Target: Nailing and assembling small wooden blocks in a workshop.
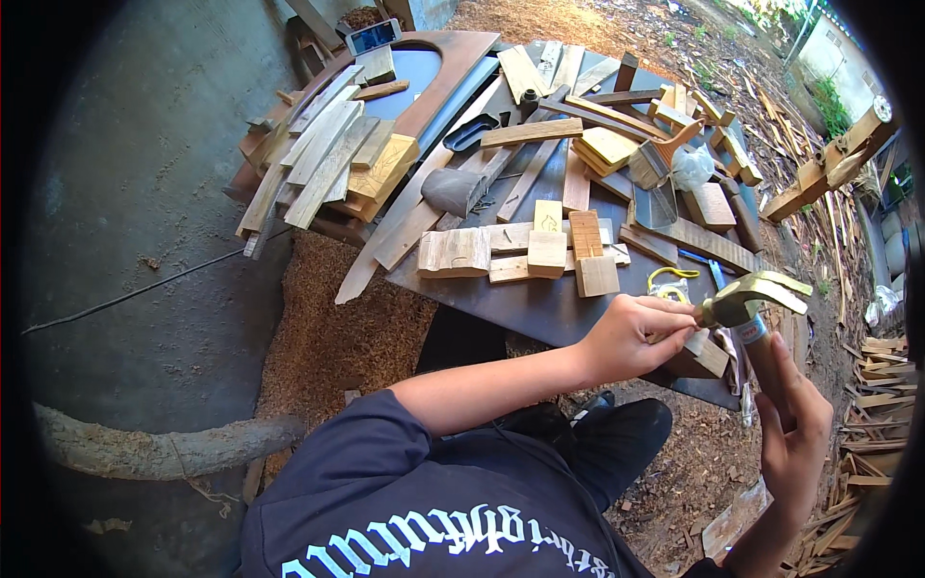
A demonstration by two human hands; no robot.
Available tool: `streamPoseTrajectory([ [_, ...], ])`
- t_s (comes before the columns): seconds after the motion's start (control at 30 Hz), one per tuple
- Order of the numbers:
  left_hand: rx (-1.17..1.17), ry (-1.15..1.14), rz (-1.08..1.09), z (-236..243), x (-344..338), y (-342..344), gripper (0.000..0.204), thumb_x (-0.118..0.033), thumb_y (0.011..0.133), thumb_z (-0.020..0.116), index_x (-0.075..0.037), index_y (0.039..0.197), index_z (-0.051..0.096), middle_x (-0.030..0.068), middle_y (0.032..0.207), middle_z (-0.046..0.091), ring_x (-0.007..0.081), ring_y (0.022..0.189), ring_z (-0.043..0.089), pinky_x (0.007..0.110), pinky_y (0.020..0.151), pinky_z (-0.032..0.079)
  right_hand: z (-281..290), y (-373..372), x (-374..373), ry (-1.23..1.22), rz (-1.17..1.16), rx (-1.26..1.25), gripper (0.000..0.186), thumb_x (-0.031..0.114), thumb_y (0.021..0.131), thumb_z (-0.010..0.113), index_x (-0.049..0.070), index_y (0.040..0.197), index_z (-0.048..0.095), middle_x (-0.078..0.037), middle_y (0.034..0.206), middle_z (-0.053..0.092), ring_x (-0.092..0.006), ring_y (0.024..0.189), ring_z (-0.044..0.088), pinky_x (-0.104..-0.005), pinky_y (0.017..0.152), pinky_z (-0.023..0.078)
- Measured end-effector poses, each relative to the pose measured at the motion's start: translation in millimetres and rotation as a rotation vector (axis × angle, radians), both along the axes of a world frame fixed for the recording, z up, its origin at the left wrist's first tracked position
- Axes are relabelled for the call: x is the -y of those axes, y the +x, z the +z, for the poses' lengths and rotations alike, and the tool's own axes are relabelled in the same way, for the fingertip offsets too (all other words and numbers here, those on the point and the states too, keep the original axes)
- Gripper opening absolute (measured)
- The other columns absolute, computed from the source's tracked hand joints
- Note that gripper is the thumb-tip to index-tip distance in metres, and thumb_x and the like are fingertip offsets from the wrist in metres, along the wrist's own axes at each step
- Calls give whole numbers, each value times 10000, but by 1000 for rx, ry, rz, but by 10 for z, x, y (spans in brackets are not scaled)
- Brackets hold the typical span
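Observation:
A claw hammer [753,301] with a brass-coloured head and a wooden handle is raised over the right end of the table. My right hand [798,429] is closed round its handle, fingers lying along the wood. My left hand [641,337] is closed in a pinch right by the hammer's striking face. Whatever lies between those fingertips is too small to make out. Below the left hand, a wood block [708,361] sits at the table's corner, partly hidden. A yellow loop [672,274] and a blue-handled tool [715,270] lie just beyond the hands.
Short wooden blocks [455,252] and strips cover much of the dark table [462,306]. Grey planks [332,159] are stacked at the left, near a propped phone [373,38]. A clear plastic bag [692,167] rests among offcuts. A thick log [164,441] lies lower left.

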State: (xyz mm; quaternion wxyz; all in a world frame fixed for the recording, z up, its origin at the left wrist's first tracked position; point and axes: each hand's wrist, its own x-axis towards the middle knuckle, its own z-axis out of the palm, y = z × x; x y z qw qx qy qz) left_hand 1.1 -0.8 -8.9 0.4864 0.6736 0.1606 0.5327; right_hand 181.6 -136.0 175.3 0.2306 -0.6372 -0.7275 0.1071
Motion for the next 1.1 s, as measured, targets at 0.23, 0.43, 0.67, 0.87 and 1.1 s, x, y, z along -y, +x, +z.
streamPoseTrajectory([
  [0.23, 14, -26, -22, -1, -11, 1, 180, -56, 920, 768, -3, 1089, 801, 196, 1106, 787, 268, 1005, 781, 348, 911, 600, -48, 2, -29, 23, -8, 1, 707, -132, 833, 644, 54, 1511, 567, -207, 1003, 717, -322, 852, 695, -376, 803, 526],
  [0.43, 16, 2, -2, 13, 5, -3, 181, -67, 919, 771, -12, 1088, 806, 207, 1098, 786, 274, 1019, 780, 355, 927, 600, -38, -16, 6, 46, -46, -17, 693, -136, 837, 633, 47, 1503, 576, -213, 1001, 716, -312, 849, 700, -371, 806, 526],
  [0.67, 26, -15, -8, 46, 16, -7, 185, -72, 921, 765, -21, 1093, 808, 207, 1104, 785, 278, 1021, 779, 357, 934, 597, -51, 18, 34, 54, -30, -13, 686, -142, 838, 627, 36, 1498, 578, -219, 1023, 723, -300, 887, 716, -358, 816, 532],
  [0.87, -11, -32, -10, -3, 10, -28, 184, -71, 924, 758, -24, 1095, 808, 185, 1121, 787, 269, 1027, 777, 352, 935, 596, -28, -27, 0, 11, 14, 33, 682, -149, 848, 617, 29, 1505, 568, -223, 1023, 721, -286, 887, 726, -351, 797, 538],
  [1.1, 44, -4, -15, 51, 14, -3, 177, -61, 916, 759, -16, 1081, 806, 183, 1119, 788, 265, 1002, 778, 353, 921, 596, -31, -42, 102, 119, -87, -63, 640, -128, 903, 612, 36, 1519, 555, -229, 1166, 720, -271, 1016, 718, -354, 914, 538],
])
